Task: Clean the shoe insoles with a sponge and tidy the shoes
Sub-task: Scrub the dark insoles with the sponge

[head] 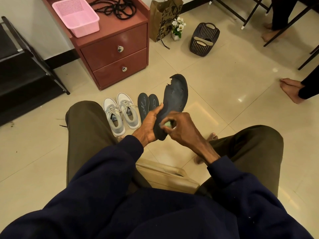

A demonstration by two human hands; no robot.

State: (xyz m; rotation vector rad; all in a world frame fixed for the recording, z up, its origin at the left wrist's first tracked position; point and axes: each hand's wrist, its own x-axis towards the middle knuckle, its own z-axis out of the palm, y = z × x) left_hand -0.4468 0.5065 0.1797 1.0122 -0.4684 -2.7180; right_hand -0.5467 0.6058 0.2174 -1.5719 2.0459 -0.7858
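My left hand (150, 123) grips the heel end of a worn dark insole (176, 95) with a torn toe edge, held up above the floor. My right hand (181, 126) pinches a small green sponge (167, 124) against the insole's heel area. Two more dark insoles (148, 105) lie side by side on the tiles. To their left stands a pair of grey-and-white sneakers (120, 112), toes pointing away from me.
A red two-drawer cabinet (117, 54) carries a pink basket (76, 16) and black laces (114, 7). A dark basket (203, 40) holding pale insoles, a paper bag (164, 18) and a small flower pot (177, 28) stand beyond. A black rack (22, 66) is left; other people's bare feet (290, 88) right.
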